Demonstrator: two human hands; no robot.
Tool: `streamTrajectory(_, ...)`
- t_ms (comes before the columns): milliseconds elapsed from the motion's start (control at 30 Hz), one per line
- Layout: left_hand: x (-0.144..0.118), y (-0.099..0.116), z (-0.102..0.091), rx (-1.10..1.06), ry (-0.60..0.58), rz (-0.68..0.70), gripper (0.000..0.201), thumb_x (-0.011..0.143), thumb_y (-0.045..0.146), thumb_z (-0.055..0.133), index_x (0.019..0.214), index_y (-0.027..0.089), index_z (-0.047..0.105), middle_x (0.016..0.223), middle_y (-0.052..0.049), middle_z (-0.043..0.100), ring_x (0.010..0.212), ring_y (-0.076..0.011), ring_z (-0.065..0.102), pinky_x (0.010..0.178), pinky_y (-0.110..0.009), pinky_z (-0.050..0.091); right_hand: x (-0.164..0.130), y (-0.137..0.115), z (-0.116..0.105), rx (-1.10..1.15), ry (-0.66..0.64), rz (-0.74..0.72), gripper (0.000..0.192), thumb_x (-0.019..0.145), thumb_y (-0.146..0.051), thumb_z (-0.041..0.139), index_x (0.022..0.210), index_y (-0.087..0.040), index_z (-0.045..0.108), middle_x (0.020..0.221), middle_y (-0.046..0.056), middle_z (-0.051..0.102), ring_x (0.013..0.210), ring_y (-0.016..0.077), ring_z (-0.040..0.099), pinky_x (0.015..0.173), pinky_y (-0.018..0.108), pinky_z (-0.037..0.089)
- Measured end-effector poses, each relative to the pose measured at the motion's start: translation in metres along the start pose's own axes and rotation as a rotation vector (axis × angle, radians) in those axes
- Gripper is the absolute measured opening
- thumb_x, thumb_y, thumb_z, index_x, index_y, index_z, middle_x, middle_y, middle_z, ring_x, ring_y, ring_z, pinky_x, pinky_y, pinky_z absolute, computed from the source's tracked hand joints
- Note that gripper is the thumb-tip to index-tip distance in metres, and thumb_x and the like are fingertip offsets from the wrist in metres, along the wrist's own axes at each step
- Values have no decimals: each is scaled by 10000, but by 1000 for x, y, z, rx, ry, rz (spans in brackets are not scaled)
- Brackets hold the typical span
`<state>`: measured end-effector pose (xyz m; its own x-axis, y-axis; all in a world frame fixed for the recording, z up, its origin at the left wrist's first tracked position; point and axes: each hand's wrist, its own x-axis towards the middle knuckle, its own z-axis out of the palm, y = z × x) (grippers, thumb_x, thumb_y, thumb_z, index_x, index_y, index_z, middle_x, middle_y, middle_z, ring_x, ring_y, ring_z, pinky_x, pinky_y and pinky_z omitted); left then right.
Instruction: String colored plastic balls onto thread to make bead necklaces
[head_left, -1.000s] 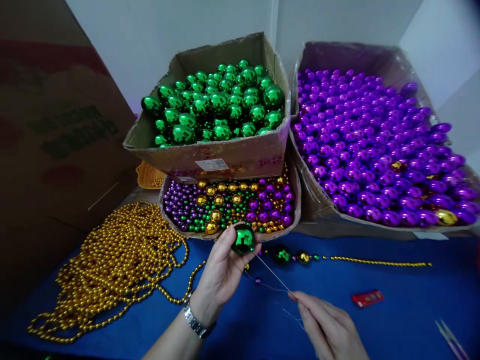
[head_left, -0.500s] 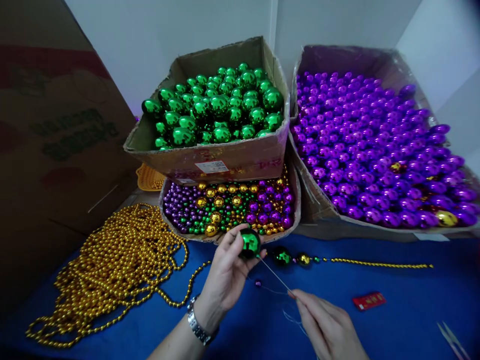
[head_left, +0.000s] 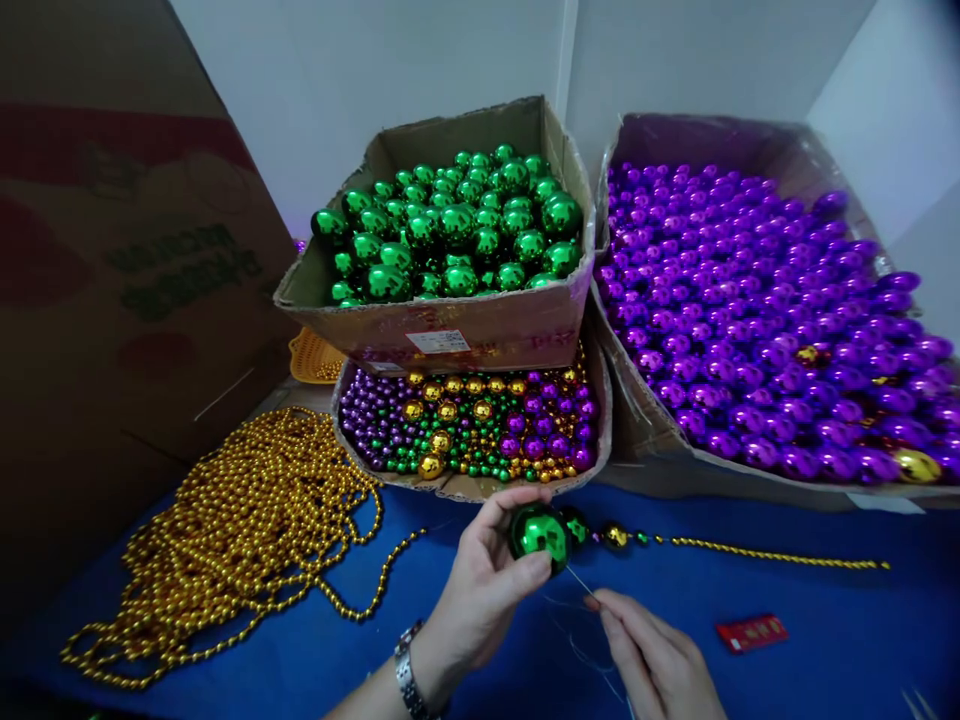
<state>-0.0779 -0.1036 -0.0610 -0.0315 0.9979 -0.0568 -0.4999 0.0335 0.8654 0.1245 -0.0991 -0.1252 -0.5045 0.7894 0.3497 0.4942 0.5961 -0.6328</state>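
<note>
Containers: a cardboard box (head_left: 517, 338) at centre back holds shiny green balls (head_left: 456, 222) of mixed sizes, heaped near its front rim. In front and below, partly overlapped by it, a shallow carton (head_left: 480, 490) holds small beads (head_left: 480, 440): dark purple at left, green and gold in the middle, brighter purple and gold at right. At right, a large carton (head_left: 637, 410) is full of purple balls (head_left: 742, 300), with a few gold ones among them. An orange basket (head_left: 298, 350) shows partly behind the shallow carton, left side.

Edges and room: the cartons' front edges border the blue surface (head_left: 660, 640), where the hands work. Gold bead strands (head_left: 247, 510) are piled at left; a beaded string (head_left: 615, 537) runs rightward beyond the hands, and a red packet (head_left: 752, 632) lies right of them.

Hands: the left hand (head_left: 487, 590) clasps one large green ball (head_left: 541, 535) in front of the shallow carton, thumb across its near side, fingers around it. The right hand (head_left: 652, 645), lower right, has thumb and forefinger pinched together on a thin pale shaft (head_left: 579, 580) reaching the ball; whether its tip is inside is unclear.
</note>
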Motion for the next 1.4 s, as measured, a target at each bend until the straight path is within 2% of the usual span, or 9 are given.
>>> streamTrajectory(333,-3,-10,-3,-7,-39,-15,487,712,172,712,1159,212,522,1292,-120,492,1089,-247,517,840,-331,458,-2,0,4,10,-64,18,228,930,-219,400,1053,-215,593,865,43,703,821,157,693,747,186,546)
streamTrajectory(467,-7,-8,-4,116,-156,-44,523,714,176,709,1195,221,510,1293,-115,501,1108,-244,518,874,-333,458,-2,1,3,6,-49,16,217,929,-228,401,1032,-217,591,835,46,686,781,163,685,722,198,546)
streamTrajectory(533,-2,2,-5,229,-177,-6,487,745,215,680,1202,209,509,1273,-116,518,1143,-251,503,930,-358,438,-2,2,2,36,-43,34,219,934,-222,389,1027,-216,586,811,46,671,745,161,675,688,201,542)
streamTrajectory(667,25,29,-18,649,22,176,287,834,283,567,1101,176,563,1122,-101,613,1004,-206,590,860,-324,484,-2,3,-1,121,-37,72,198,933,-214,395,1021,-208,573,759,40,633,651,146,638,620,197,528)
streamTrajectory(733,44,40,-28,917,73,273,238,851,285,536,1057,173,579,1040,-82,647,922,-187,615,795,-294,495,-3,3,-2,146,-23,78,190,932,-212,399,1012,-206,571,730,32,617,618,139,622,604,192,524)
streamTrajectory(833,70,49,-41,1369,-9,328,191,885,259,460,995,181,595,938,-52,676,839,-167,629,730,-261,476,-5,3,-2,149,-23,99,189,934,-210,395,1017,-204,565,719,27,607,598,130,609,606,184,524)
streamTrajectory(933,88,48,-49,1702,-121,287,174,882,234,447,930,195,609,878,-35,692,796,-171,640,692,-251,455,-7,5,-2,116,0,89,188,933,-215,398,1023,-201,562,734,30,612,588,126,609,620,180,526)
streamTrajectory(1233,102,37,-46,1945,-292,208,116,816,248,525,803,203,632,781,-59,684,744,-219,640,641,-277,450,-8,6,-8,121,-8,112,197,936,-221,392,1033,-206,563,697,17,606,573,124,613,564,158,515)
streamTrajectory(1400,109,29,-48,2048,-344,140,114,751,252,591,825,184,645,765,-99,676,736,-259,643,627,-319,477,-7,5,-8,107,9,104,200,936,-220,390,1024,-201,569,713,22,606,577,123,608,607,170,523)
